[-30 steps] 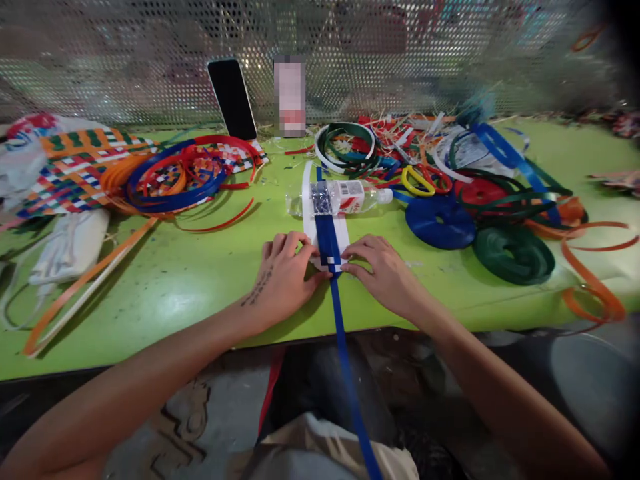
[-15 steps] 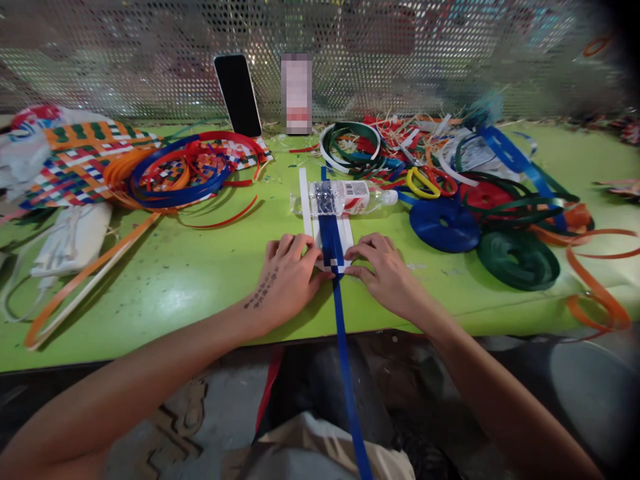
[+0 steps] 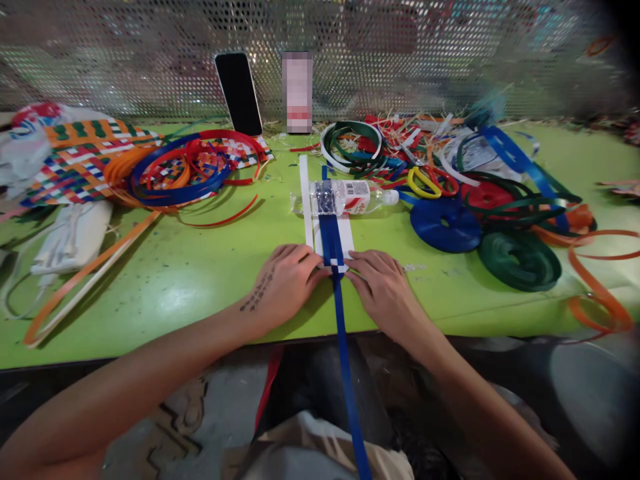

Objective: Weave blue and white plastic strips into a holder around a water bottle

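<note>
A transparent plastic bottle lies on its side on the green table, with its cap toward the right. The small woven piece of blue and white strips is on the table in front of the bottle, at the side near the person, and its long strips extend back to the bottle. A loose blue strip goes from the woven piece over the table edge and down toward the lap.

The left hand pinches the left edge of the woven piece between thumb and forefinger, its other fingers curled. The right hand has its thumb and forefinger at the right edge, touching it; I cannot tell if this pinch is fully closed.

To the right of the bottle are scissors with yellow and red handles, a blue roll of strap and, farther, a dark green roll. Behind the bottle lies a white and green coil. A smartphone stands behind it to the left.
</note>
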Action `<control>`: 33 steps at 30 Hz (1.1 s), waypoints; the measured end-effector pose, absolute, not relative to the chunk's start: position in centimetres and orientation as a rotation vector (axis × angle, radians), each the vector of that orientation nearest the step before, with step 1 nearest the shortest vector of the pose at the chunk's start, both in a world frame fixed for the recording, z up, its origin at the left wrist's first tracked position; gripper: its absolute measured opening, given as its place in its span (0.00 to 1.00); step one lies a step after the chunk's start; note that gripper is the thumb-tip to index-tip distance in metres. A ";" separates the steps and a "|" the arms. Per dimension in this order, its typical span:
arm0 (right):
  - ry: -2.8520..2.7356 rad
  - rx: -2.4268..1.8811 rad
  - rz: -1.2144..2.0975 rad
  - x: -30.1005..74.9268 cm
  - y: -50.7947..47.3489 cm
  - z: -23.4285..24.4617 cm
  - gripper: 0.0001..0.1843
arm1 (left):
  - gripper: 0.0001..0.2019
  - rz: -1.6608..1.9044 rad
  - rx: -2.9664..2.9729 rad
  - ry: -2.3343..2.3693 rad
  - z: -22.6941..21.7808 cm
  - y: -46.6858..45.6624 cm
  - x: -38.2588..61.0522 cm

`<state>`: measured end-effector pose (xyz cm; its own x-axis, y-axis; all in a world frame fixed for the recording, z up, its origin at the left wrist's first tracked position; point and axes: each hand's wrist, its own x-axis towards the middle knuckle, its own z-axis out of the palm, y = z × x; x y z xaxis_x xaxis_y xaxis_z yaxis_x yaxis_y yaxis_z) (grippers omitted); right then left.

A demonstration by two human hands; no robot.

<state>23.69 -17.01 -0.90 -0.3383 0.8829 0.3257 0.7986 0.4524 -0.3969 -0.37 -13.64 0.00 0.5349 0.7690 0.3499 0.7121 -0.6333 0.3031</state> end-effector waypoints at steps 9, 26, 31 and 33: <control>-2.112 -1.436 0.212 23.8 -17.0 -1.4 0.15 | 0.09 0.740 2.425 1.320 0.0 -12.2 -1.0; -2.130 -1.375 0.150 23.7 -17.1 -1.2 0.14 | 0.15 0.696 2.494 1.337 0.3 -12.2 -0.9; -2.111 -1.374 0.125 23.6 -17.1 -1.1 0.13 | 0.21 0.650 2.513 1.423 0.5 -12.5 -0.7; -2.107 -1.382 0.126 23.5 -17.2 -1.1 0.13 | 0.21 0.652 2.508 1.411 0.6 -12.5 -0.8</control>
<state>23.54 -17.15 -1.14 -0.2701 0.8589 0.4350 0.8012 0.4511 -0.3932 -0.76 -12.45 0.59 0.4499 0.8476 0.2814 0.7638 -0.5284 0.3706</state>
